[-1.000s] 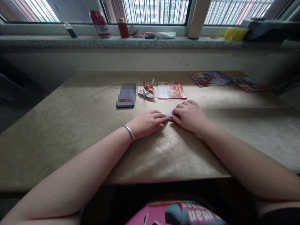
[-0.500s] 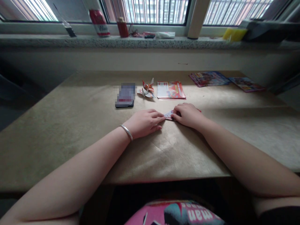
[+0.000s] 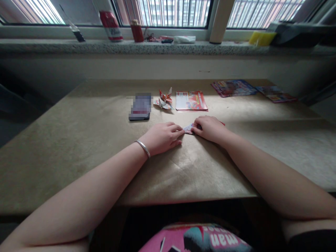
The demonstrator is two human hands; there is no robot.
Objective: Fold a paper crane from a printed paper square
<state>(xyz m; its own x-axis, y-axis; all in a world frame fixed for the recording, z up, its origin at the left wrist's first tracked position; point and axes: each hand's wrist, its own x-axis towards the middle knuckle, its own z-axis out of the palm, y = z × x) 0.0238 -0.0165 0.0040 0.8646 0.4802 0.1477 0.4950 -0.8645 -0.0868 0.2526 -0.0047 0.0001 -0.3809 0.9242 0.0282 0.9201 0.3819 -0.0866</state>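
Pale worktop (image 3: 65, 133) under a window. Both forearms angle inward across its near edge, meeting well in front of the person. Left hand (image 3: 166, 136) lies low, palm down, fingers stretched rightward, thumb spread; its grip is apart, fingertips resting on the paper's left end. Right hand (image 3: 209, 126) arches, knuckles up, grip clamped on the paper between thumb and curled fingers. Beyond them, a red-and-white stack (image 3: 191, 101). Folded paper (image 3: 188, 130) sits flat between both hands. Silvery bangle (image 3: 143, 148), left wrist.
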